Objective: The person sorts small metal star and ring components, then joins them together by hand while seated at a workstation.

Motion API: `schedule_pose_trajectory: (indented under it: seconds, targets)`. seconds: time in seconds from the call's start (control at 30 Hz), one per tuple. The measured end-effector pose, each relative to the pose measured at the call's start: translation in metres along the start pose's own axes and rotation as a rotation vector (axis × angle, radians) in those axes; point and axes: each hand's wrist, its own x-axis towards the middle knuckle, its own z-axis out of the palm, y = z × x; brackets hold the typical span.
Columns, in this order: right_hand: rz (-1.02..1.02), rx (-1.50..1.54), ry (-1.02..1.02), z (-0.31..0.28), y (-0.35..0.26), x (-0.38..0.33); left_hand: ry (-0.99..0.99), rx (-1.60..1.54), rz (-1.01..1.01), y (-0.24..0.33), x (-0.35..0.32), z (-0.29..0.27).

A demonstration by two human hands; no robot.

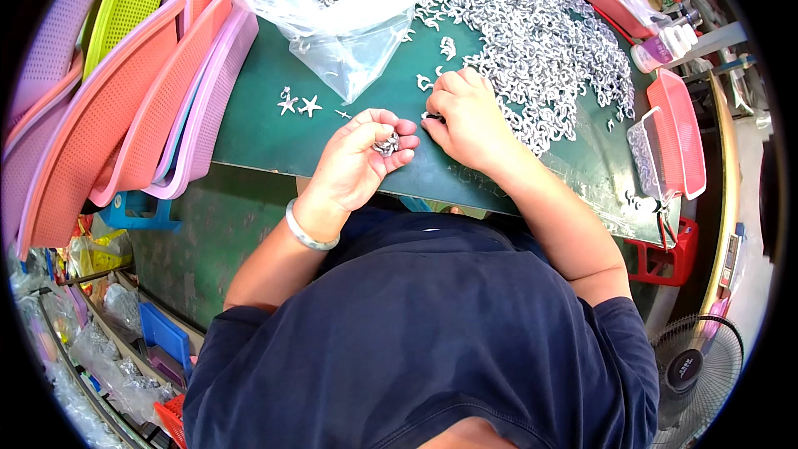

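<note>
My left hand point(347, 165) is turned palm up with its fingers curled around several small silver metal pieces point(386, 145). Just to the right, my right hand point(474, 123) is closed in a pinch low over the green table point(274, 137). A small dark bit point(434, 117) shows at its fingertips, too little of it to name. Beyond that hand spreads a large heap of small curved silver metal pieces point(532, 46), with a few loose ones at its near left edge. Two silver star-shaped pieces point(310, 106) lie left of my left hand, near a thin small piece point(342, 114).
A clear plastic bag point(353, 54) with more metal pieces stands at the back. Stacked pink, purple and green perforated baskets point(141, 108) crowd the left. At the right edge are a pink basket point(677, 133) and a white bottle point(665, 46); a fan point(698, 374) stands lower right.
</note>
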Motion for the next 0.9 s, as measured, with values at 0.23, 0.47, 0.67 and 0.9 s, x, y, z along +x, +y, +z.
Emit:
schedule_pose_trajectory:
  seconds: [0.23, 0.47, 0.67, 0.9]
  targets:
    - [0.036, 0.316, 0.101, 0.001, 0.008, 0.001, 0.041, 0.053, -0.015, 0.001, 0.003, 0.008]
    - [0.000, 0.641, 0.049, -0.013, 0.005, -0.001, -0.068, -0.035, -0.073, -0.008, 0.012, 0.010]
    - [-0.018, 0.241, 0.047, -0.014, 0.018, -0.011, -0.008, -0.026, -0.041, -0.002, 0.006, 0.006]
    - [-0.029, 0.221, 0.034, -0.007, 0.018, -0.013, 0.020, 0.008, -0.014, 0.000, 0.005, 0.010]
